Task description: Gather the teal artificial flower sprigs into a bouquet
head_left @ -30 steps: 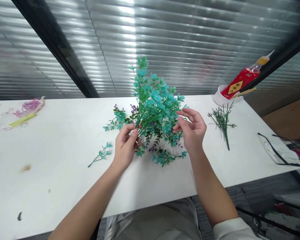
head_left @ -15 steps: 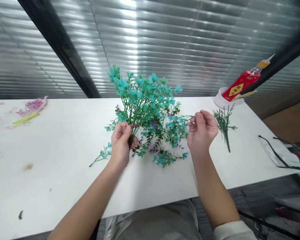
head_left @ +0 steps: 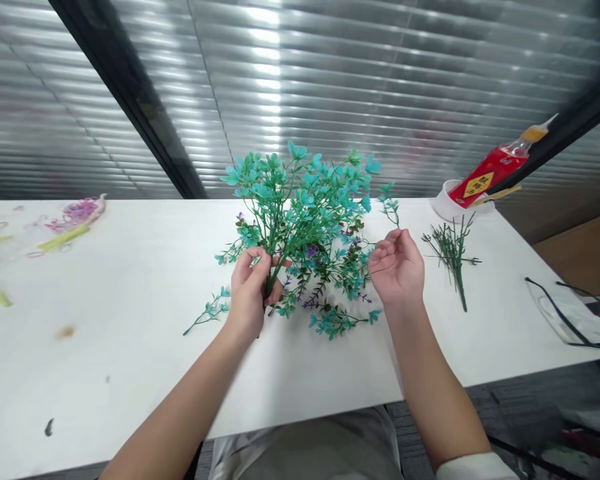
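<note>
A bunch of artificial flowers (head_left: pixel 300 193), turquoise with green stems, stands upright in my left hand (head_left: pixel 253 283), whose fingers wrap the stems near their lower end. My right hand (head_left: pixel 397 267) is to the right of it, palm turned up, thumb and fingertips pinched on a small turquoise flower sprig (head_left: pixel 391 205) that points upward. Beneath the bunch, more turquoise and purple sprigs (head_left: pixel 313 273) lie heaped on the white table (head_left: pixel 145 373). One loose sprig (head_left: pixel 207 312) rests left of my left hand, and another sprig (head_left: pixel 343 322) lies in front of the heap.
Right of my right hand lies a bare green stem bunch (head_left: pixel 455 257). Behind it a red bottle (head_left: pixel 495 173) leans in a white round container (head_left: pixel 447 202). Black-framed glasses (head_left: pixel 563 320) sit at the right edge. Purple and yellow-green scraps (head_left: pixel 70 223) lie far left. Blinds (head_left: pixel 320 87) rise behind the table.
My right hand has turned palm up and lifted the sprig, which now points upward, clear of the heap. The bunch in my left hand has tilted a little to the right.
</note>
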Motion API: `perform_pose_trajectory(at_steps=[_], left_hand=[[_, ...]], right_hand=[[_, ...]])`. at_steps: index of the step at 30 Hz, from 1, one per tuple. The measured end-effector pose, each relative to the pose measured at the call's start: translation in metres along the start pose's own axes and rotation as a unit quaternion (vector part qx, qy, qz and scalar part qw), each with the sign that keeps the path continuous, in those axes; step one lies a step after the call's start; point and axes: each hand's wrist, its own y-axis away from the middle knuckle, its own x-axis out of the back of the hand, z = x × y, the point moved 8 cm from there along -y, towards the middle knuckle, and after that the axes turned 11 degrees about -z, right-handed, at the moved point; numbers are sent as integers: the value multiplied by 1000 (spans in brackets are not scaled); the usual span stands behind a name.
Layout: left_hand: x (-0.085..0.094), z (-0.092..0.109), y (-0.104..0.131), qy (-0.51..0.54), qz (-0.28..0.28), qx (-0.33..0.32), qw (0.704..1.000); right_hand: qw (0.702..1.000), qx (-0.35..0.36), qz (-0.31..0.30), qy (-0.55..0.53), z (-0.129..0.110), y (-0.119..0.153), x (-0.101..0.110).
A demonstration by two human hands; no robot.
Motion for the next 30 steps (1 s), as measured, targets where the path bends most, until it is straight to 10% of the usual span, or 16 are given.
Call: perform_pose_trajectory(at_steps=[14, 30], left_hand=[[-9, -1, 5, -89, -31, -28, 995], [-1, -1, 7, -289, 7, -91, 953]], right_hand=[[994, -36, -98, 26, 5, 5, -18], [933, 113, -275, 202, -9, 30, -52]])
